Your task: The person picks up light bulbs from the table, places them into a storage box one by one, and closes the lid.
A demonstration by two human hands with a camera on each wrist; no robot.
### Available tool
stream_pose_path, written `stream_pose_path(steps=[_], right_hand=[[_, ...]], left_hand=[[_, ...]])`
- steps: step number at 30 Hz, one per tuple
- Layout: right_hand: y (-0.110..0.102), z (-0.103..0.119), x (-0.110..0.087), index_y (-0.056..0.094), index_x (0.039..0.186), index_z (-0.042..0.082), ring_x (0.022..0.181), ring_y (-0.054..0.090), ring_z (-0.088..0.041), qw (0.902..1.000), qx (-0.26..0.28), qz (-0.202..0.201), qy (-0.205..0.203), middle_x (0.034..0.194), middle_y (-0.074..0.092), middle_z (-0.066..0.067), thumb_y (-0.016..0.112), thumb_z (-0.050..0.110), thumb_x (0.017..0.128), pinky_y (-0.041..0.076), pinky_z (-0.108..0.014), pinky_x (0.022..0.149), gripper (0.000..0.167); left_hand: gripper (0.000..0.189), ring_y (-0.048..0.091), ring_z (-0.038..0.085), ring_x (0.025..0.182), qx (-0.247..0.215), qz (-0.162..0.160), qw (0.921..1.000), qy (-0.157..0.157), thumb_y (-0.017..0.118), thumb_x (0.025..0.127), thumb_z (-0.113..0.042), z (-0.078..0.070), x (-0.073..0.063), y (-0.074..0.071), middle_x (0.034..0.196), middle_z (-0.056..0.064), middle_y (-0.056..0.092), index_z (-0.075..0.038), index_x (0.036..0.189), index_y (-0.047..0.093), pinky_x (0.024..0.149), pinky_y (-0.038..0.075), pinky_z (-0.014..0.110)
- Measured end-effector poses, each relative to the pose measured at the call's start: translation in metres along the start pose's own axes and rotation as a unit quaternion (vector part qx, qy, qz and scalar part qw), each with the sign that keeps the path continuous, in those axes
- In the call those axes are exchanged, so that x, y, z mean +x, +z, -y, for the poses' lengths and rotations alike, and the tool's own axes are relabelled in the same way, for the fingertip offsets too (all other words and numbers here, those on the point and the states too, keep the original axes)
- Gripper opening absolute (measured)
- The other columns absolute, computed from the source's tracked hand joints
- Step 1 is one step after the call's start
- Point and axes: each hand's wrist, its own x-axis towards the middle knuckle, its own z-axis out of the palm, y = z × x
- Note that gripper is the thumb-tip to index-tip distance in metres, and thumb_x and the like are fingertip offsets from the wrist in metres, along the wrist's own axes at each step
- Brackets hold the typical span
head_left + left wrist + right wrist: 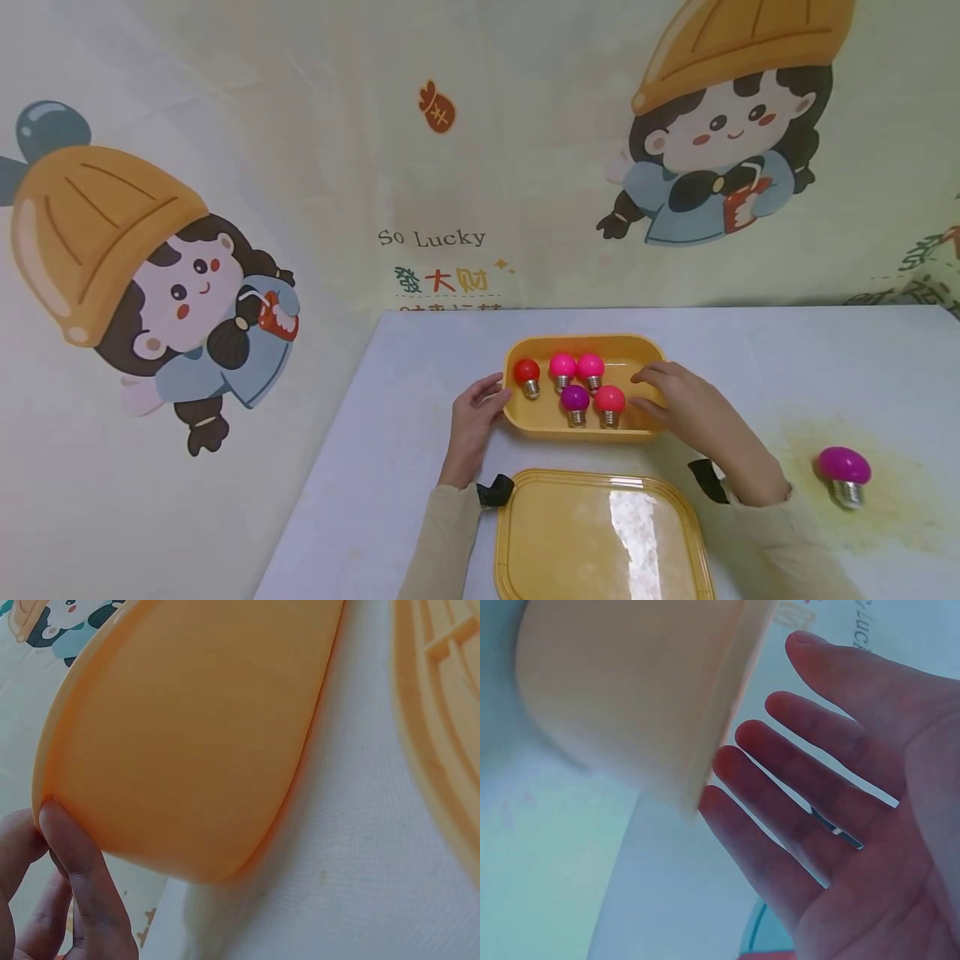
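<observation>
A yellow plastic tub (517, 425) stands on the white table with several toy light bulbs inside: a red one (527, 372), pink ones (562, 365), a purple one (575, 397) and a coral one (610, 398). My left hand (474, 417) pinches the tub's left rim; close up in the left wrist view, its fingertips meet at the edge beside the outer wall. Over the tub's right end reaches my right hand (693, 408), its fingers extended and parted. Nothing lies between those fingers, and in the right wrist view their tips are right at the rim.
In front of the tub, between the forearms, lies a flat yellow tray (570, 533). A magenta bulb (844, 475) rests on the table to the right of my right sleeve, on a yellowish stain. Printed cloth (337, 167) hangs behind and at the left.
</observation>
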Motion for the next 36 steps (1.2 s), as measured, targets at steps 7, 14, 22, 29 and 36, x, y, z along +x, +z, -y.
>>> stream_pose_path(steps=[7,14,22,29,36], right_hand=[[-0.011,-0.011,-0.015,0.071,0.102,-0.001,0.095,0.064,-0.037,0.9993,-0.013,-0.033,-0.007,0.102,0.068,-0.016,0.084,0.015,0.077,0.055,-0.052,0.081,0.032],[-0.022,-0.022,-0.033,0.071,0.104,0.000,0.098,0.064,-0.038,0.9988,-0.030,-0.038,0.010,0.105,0.067,-0.017,0.085,0.015,0.076,0.056,-0.055,0.079,0.035],[-0.030,-0.044,-0.058,0.071,0.102,0.001,0.096,0.064,-0.039,0.9963,-0.042,-0.072,0.021,0.103,0.068,-0.016,0.085,0.008,0.071,0.054,-0.057,0.077,0.035],[-0.034,-0.060,-0.074,0.071,0.101,0.000,0.095,0.063,-0.043,0.9953,-0.054,-0.045,0.067,0.102,0.068,-0.019,0.085,0.012,0.073,0.052,-0.059,0.077,0.033],[-0.037,-0.074,-0.089,0.070,0.100,-0.001,0.094,0.061,-0.045,0.9931,-0.065,-0.025,0.095,0.101,0.067,-0.023,0.084,0.013,0.075,0.050,-0.060,0.074,0.032]], left_hand=[[0.034,0.065,0.028,0.100,-0.005,0.000,1.0000,-0.002,0.072,0.091,-0.013,-0.002,-0.001,0.000,0.113,0.010,0.063,-0.010,0.125,0.067,0.077,0.057,0.024],[0.034,0.065,0.028,0.100,-0.007,0.002,1.0000,0.000,0.071,0.091,-0.012,-0.001,-0.002,0.000,0.114,0.010,0.063,-0.010,0.125,0.067,0.077,0.057,0.024],[0.035,0.066,0.026,0.098,-0.002,0.000,1.0000,0.000,0.073,0.091,-0.015,0.000,-0.001,0.000,0.114,0.009,0.063,-0.011,0.125,0.067,0.077,0.057,0.024],[0.036,0.066,0.027,0.100,0.003,0.002,1.0000,0.002,0.073,0.091,-0.016,0.001,-0.002,-0.001,0.114,0.010,0.063,-0.010,0.126,0.066,0.078,0.056,0.023],[0.035,0.066,0.024,0.096,0.000,-0.001,1.0000,0.000,0.073,0.091,-0.017,0.000,-0.002,-0.001,0.114,0.009,0.063,-0.010,0.125,0.067,0.078,0.057,0.023]])
